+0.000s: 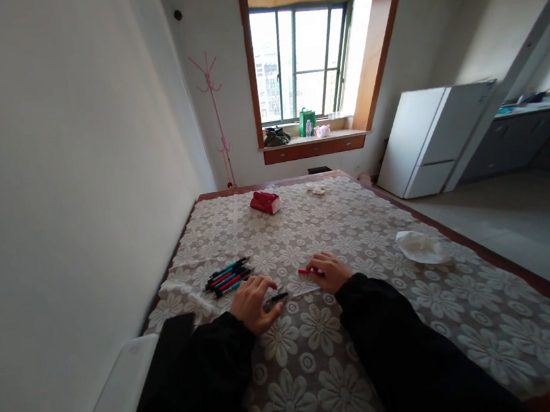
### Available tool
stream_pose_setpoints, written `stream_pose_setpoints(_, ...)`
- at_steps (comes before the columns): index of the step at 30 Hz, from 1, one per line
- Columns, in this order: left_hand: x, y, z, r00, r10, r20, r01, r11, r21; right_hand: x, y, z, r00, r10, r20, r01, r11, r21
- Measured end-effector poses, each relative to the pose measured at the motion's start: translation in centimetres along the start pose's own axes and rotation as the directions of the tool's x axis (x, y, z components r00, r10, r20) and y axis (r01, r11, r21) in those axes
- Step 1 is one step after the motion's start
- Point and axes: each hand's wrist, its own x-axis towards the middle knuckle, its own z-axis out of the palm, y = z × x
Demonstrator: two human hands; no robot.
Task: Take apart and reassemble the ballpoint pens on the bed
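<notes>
Nearest the camera, two black sleeves reach forward over a counter (324, 360) covered by a floral lace cloth. The left hand (255, 302) lies knuckles up, fingers curled over a dark pen (277, 297) that rests on the cloth; its long axis runs roughly left to right, one end showing past the fingertips. Whether the hand grips or merely covers it cannot be told. The right hand (330, 271) pinches a red pen (309, 271), held low against the cloth, axis near horizontal, free end pointing left toward the other hand. Just left, a cluster of pens (227, 276) lies parallel, apparently sorted together. Farther right sits a crumpled tissue (420, 246); beyond, a red box (265, 202), then the window (305, 62).
</notes>
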Motion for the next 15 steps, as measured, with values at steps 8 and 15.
stream_pose_setpoints(8,0.1,-0.3,0.7,0.997,-0.036,0.062,0.036,0.999,0.003,-0.1,-0.8,-0.3,0.997,-0.052,0.049,0.053,0.998,-0.018)
stream_pose_setpoints(15,0.2,-1.0,1.2,0.997,-0.057,0.045,0.058,0.998,-0.014,-0.2,-0.8,0.1,0.997,-0.022,0.075,0.024,0.999,-0.026)
